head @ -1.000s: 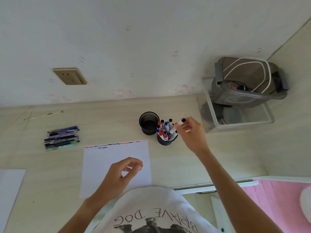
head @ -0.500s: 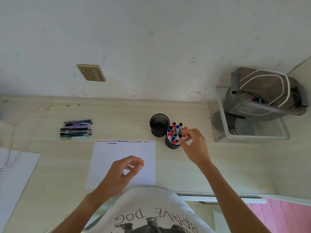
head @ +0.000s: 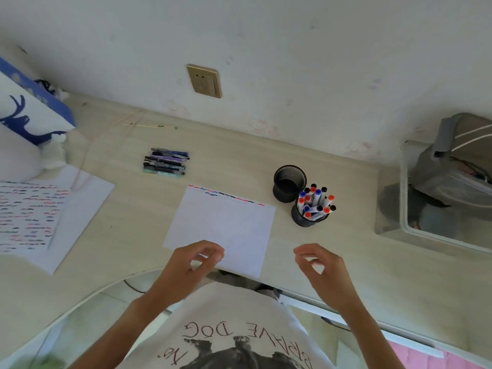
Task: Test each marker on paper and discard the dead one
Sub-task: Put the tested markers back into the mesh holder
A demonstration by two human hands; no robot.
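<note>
A white test sheet [head: 223, 225] lies on the desk, with short red, blue and black squiggles along its far edge. To its right stands a black mesh cup [head: 306, 218] full of markers [head: 315, 201] with red, blue and black caps. An empty black mesh cup [head: 288, 183] stands just behind it. My left hand [head: 190, 262] hovers over the sheet's near edge, fingers curled and apart, holding nothing. My right hand [head: 320, 265] hovers over the desk in front of the marker cup, also holding nothing.
A bundle of dark pens [head: 165, 163] lies left of the sheet. A second sheet covered in scribbles [head: 34, 209] sits at far left beside a blue-and-white bag [head: 24, 113]. A clear bin [head: 436, 235] with a grey bag [head: 458, 161] stands at right.
My right hand put the black-capped marker into the full cup, let go and pulled back toward me. The camera swung left, bringing the scribbled sheet into view.
</note>
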